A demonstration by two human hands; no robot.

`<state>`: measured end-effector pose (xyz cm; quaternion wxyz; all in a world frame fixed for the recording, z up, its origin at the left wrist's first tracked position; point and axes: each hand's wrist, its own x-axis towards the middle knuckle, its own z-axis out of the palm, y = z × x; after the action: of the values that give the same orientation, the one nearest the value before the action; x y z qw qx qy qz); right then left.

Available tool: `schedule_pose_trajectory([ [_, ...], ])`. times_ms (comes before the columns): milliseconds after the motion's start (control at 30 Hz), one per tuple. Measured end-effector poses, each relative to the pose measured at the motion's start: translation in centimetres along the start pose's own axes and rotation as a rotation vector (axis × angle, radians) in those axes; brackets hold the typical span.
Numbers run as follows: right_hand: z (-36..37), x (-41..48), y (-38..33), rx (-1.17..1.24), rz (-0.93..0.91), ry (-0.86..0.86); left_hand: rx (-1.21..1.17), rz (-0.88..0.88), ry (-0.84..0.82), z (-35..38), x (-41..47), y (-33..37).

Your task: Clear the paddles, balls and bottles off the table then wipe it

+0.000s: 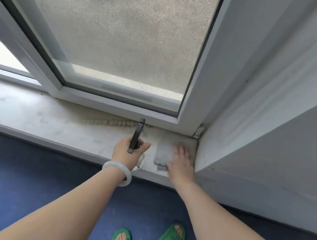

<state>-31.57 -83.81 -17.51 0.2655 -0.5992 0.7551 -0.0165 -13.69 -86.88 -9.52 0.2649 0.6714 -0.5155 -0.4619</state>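
I stand at a pale stone window sill, and no table shows in the head view. My left hand, with a white bangle on the wrist, grips the neck of a spray bottle. Its dark trigger head points toward the window, and its clear body shows just below my palm. My right hand lies flat with straight fingers on a grey cloth spread on the sill's right end, close to the corner. No paddles or balls are in sight.
A mesh-screened window in a white frame rises behind the sill. A beaded cord lies along the frame's foot. A grey wall closes the right side. Below is blue floor and my feet in green slippers.
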Motion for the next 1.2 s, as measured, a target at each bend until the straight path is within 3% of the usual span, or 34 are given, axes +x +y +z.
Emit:
schedule_pose_trajectory([
  [467,-0.6,0.4,0.1,0.070,0.020,0.024,-0.038,0.206,-0.046,2.8,4.0,1.7],
  [733,-0.6,0.5,0.2,0.071,0.019,0.010,-0.159,0.211,-0.014,4.3,4.9,0.5],
  [1000,-0.9,0.3,0.0,0.043,0.031,-0.014,0.028,0.247,-0.002,4.6,7.3,-0.5],
  [1200,-2.3,-0.6,-1.4,0.094,0.102,-0.086,0.320,0.019,-0.008,3.6,6.1,-0.1],
])
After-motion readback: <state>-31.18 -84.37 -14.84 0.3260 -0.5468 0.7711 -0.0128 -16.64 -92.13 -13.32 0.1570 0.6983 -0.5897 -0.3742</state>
